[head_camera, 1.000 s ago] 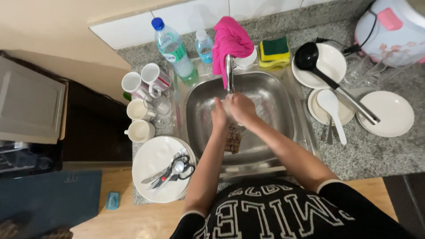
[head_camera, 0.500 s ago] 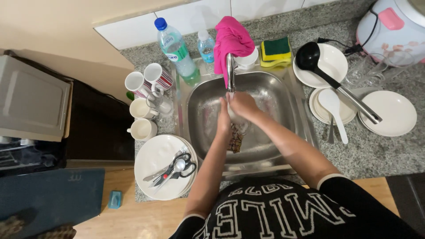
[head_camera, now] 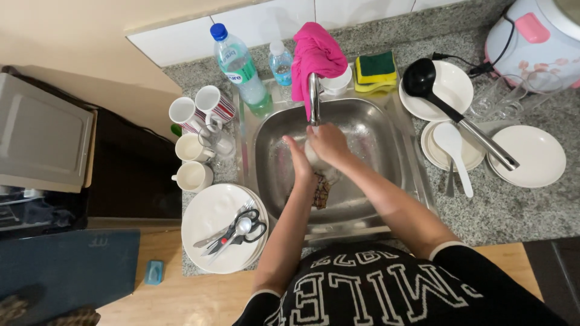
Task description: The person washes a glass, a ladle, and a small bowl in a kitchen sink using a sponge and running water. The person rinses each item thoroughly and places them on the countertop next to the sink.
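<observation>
Both my hands meet over the steel sink [head_camera: 374, 130], just under the tap [head_camera: 313, 96]. My left hand [head_camera: 299, 162] presses against the side of a bunched wet cloth [head_camera: 321, 191], whose brown patterned end hangs down toward the sink floor. My right hand [head_camera: 330, 143] closes over the top of the same bundle, where it looks pale and soapy. A pink towel [head_camera: 315, 54] is draped over the tap above my hands.
Left of the sink stand several mugs [head_camera: 192, 148], a small glass jar, and stacked white plates [head_camera: 208, 241] carrying scissors and spoons. Two plastic bottles [head_camera: 241, 69] and a yellow-green sponge [head_camera: 374, 69] sit behind. Right side: bowls with a black ladle [head_camera: 423, 81], white spoon, plate [head_camera: 531, 154], rice cooker [head_camera: 538, 42].
My hands have shifted slightly back toward the tap and worked the cloth between them. The patterned end still hangs below; everything on the counter stays put.
</observation>
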